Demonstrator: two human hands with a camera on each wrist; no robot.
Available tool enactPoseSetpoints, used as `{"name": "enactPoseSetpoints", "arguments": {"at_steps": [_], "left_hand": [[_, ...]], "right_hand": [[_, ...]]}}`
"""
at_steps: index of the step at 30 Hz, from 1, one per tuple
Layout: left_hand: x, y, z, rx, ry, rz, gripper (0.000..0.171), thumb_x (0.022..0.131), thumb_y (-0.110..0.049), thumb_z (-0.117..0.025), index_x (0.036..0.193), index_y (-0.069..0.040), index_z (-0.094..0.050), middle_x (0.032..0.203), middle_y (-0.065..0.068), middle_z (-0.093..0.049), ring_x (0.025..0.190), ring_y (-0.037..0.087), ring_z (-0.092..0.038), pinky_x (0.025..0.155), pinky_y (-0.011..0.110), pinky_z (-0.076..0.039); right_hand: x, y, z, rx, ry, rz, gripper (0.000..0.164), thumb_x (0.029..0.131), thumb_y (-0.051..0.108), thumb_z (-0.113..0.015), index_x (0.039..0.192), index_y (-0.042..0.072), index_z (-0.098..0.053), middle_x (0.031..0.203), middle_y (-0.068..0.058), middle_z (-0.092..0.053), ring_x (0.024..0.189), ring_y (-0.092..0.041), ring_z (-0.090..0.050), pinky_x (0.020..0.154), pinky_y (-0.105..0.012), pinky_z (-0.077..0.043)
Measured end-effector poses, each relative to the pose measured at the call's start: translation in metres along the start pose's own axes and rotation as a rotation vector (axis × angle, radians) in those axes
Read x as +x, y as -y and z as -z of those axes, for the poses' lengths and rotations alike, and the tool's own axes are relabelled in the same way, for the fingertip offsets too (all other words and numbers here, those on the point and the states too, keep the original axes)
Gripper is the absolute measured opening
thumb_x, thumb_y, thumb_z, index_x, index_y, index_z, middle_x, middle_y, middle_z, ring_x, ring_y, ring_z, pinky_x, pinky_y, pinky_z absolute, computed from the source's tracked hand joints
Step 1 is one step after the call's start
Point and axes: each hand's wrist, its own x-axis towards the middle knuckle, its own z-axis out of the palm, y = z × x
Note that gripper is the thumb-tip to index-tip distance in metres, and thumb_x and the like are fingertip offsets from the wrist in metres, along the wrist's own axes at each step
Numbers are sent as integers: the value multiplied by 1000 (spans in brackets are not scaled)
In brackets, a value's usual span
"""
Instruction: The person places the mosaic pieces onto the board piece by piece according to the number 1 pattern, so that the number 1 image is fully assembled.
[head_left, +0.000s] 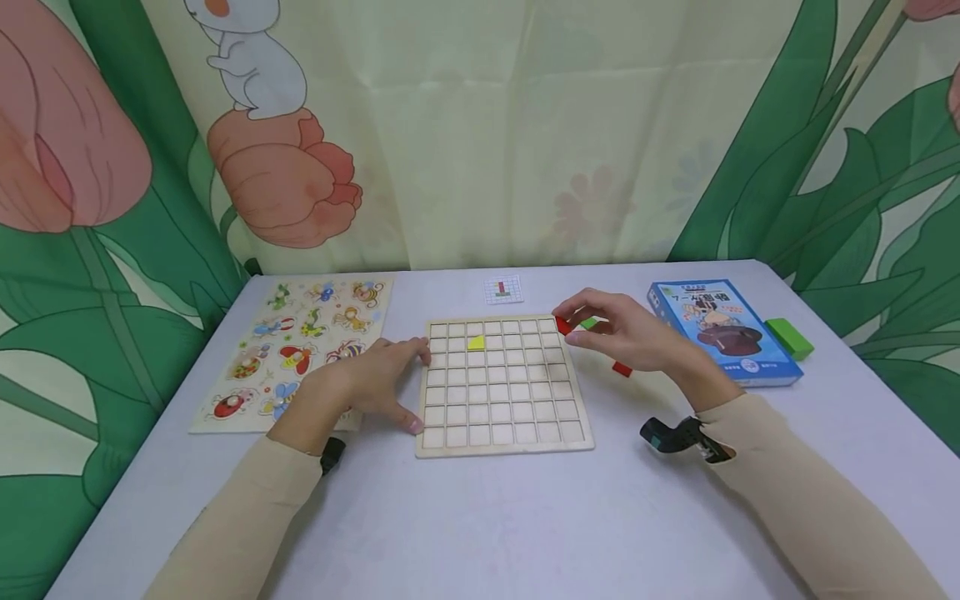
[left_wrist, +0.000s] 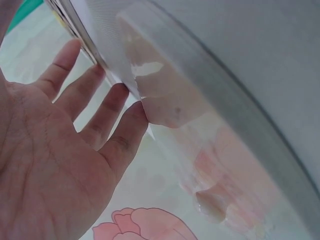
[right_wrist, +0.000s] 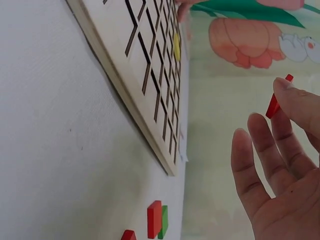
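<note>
A wooden grid board lies flat on the table, with one yellow square tile in a cell of an upper row. Fingers spread, my left hand rests against the board's left edge, the thumb near its lower corner. My right hand pinches a small red tile between thumb and finger, raised by the board's upper right corner. Its other fingers stay loosely extended in the right wrist view. Beyond the board's right edge lie a green tile and loose red tiles.
Behind the board is a small pattern card with a printed grid. A board with insect pictures lies at the left, partly under my left forearm. At the right are a blue box and a green block.
</note>
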Motion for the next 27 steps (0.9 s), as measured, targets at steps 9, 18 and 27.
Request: {"name": "enactPoseSetpoints", "arguments": {"at_steps": [9,18,27], "left_hand": [[1,0,1,7,1,-8,93,62,-53,-96,137,-27,-46,150,6,-48,134,30,-42,103,53,-45],[1,-1,2,8,-9,1,92,63,-53,-96,136,-28,-46,151,6,-48,136,30,-42,103,53,-45],[0,-1,1,3,9,8,93,63,-53,-96,137,-27,-45,152,7,-46,135,29,-42,104,53,-44]], "right_hand": [[19,1,-13,56,21,-8,34,96,9,-73,128,7,-65,122,-6,-66,113,-24,-63,96,-41,-55],[37,1,-24,88,34,-27,34,94,10,-75,127,9,-66,123,-6,-67,112,-24,-64,95,-47,-55],[52,-5,-34,121,51,-19,36,94,10,-75,129,5,-65,123,-7,-68,111,-23,-65,92,-44,-55]]}}
